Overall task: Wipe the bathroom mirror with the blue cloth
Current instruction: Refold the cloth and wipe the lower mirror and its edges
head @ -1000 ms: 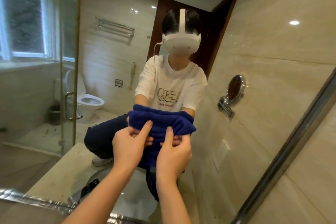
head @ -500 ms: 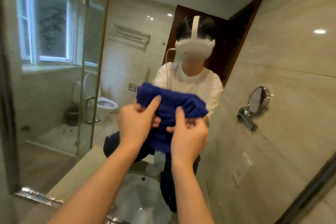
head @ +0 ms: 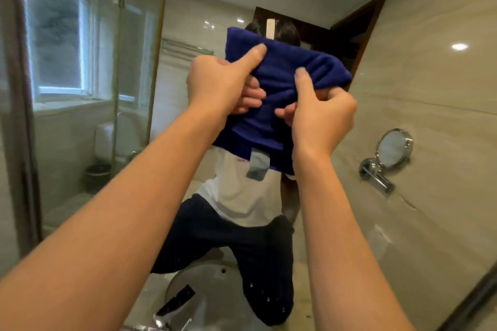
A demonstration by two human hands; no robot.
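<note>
Blue terry, folded thick: the blue cloth point(head: 279, 94) sits flat against the bathroom mirror point(head: 403, 75), high up, over the reflected head of the person. A grey label tab point(head: 257, 166) hangs off its lower edge.

Left hand point(head: 220, 83): fingers curled at the cloth's left side, index finger laid straight along the upper fold, pressing. It has hold of the cloth. Right hand point(head: 320, 113): index finger pointing up onto the cloth's face, thumb and remaining fingers bunched on the right-hand fold. Also gripping. Both forearms reach up and forward.

Change over the last second: the cloth has climbed. It was level with the reflected chest, then the shoulders; now it covers the reflected face, only the top of the head and the white headset strap point(head: 270, 28) showing above it. Hands have kept the same two-handed hold throughout, fingers in much the same places. View has tilted upward with them.

Reading: this looks like an upward wiping stroke, or a carry to the top of the glass to begin one. I cannot tell how firmly the cloth bears on the glass. No streaks or wet marks show, so cleaned area cannot be judged; most of the glass likely remains to be done.

Outward: at the mirror's right side, a round shaving mirror point(head: 394, 148) on a chrome arm. At the left side, the reflected window point(head: 59, 43) and shower glass. At the bottom edge, the basin point(head: 215, 285) reflected, with a chrome fitting just in front.
</note>
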